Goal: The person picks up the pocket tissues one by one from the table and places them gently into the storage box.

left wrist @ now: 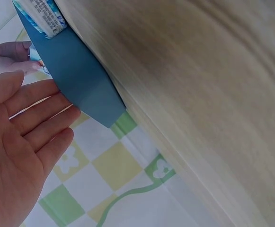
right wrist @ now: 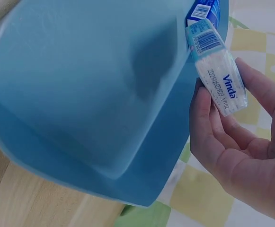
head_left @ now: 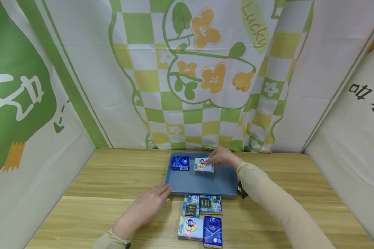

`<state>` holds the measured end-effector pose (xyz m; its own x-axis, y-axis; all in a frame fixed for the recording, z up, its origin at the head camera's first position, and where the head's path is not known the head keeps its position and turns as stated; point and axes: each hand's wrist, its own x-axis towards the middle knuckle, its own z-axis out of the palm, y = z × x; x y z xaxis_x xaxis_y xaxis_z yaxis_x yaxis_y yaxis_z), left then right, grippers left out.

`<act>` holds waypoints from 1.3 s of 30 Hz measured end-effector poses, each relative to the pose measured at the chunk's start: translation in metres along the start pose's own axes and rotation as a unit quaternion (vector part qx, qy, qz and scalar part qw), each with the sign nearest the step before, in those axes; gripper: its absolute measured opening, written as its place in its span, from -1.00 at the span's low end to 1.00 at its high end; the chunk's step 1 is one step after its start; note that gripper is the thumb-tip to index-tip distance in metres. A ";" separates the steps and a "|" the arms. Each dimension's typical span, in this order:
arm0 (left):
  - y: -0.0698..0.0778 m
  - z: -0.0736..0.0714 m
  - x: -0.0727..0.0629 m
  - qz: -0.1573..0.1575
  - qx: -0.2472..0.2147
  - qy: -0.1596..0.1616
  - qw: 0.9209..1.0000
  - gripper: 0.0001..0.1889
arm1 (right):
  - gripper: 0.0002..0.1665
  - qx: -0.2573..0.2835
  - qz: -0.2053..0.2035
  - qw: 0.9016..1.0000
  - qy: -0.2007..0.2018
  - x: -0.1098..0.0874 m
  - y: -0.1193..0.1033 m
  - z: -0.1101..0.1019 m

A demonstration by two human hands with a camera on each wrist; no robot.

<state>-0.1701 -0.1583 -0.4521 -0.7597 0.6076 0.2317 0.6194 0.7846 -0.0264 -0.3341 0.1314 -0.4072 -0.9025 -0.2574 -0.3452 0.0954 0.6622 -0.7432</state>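
My right hand (head_left: 222, 157) pinches a light-blue tissue pack (head_left: 203, 165) with a yellow duck print over the blue tray (head_left: 202, 181). In the right wrist view the same pack (right wrist: 217, 68) shows its Vinda side label, thumb and fingers on opposite sides. A dark-blue tissue pack (head_left: 180, 163) lies in the tray's far left corner, left of the held one. My left hand (head_left: 151, 204) rests at the tray's near left corner with fingers extended; in the left wrist view its fingertips meet the tray's outer wall (left wrist: 87, 82).
In front of the tray lie two flower-patterned packs, one upright (head_left: 191, 205) and one sideways (head_left: 210, 204), then a duck-print pack (head_left: 190, 228) and a dark-blue pack (head_left: 213, 231). A black item (head_left: 241, 190) sits by the tray's right side. Printed curtains (head_left: 202, 128) hang behind the wooden table (head_left: 118, 173).
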 end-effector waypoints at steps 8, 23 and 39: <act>0.000 0.000 -0.001 0.004 0.004 0.011 1.000 -0.59 | -0.44 0.001 0.000 1.000 0.008 0.005 -0.001 0.004; 0.000 0.000 0.000 0.002 0.004 0.005 1.000 -0.59 | -0.47 0.000 0.006 1.000 0.007 0.013 -0.001 0.009; 0.001 0.000 0.000 0.004 0.005 0.009 1.000 -0.59 | -0.46 0.013 0.021 1.000 0.012 0.018 -0.006 0.011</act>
<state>-0.1694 -0.1581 -0.4520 -0.7503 0.6122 0.2495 0.6240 0.7805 -0.0386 -0.3462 0.1149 -0.4150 -0.9074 -0.2122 -0.3628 0.1443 0.6534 -0.7431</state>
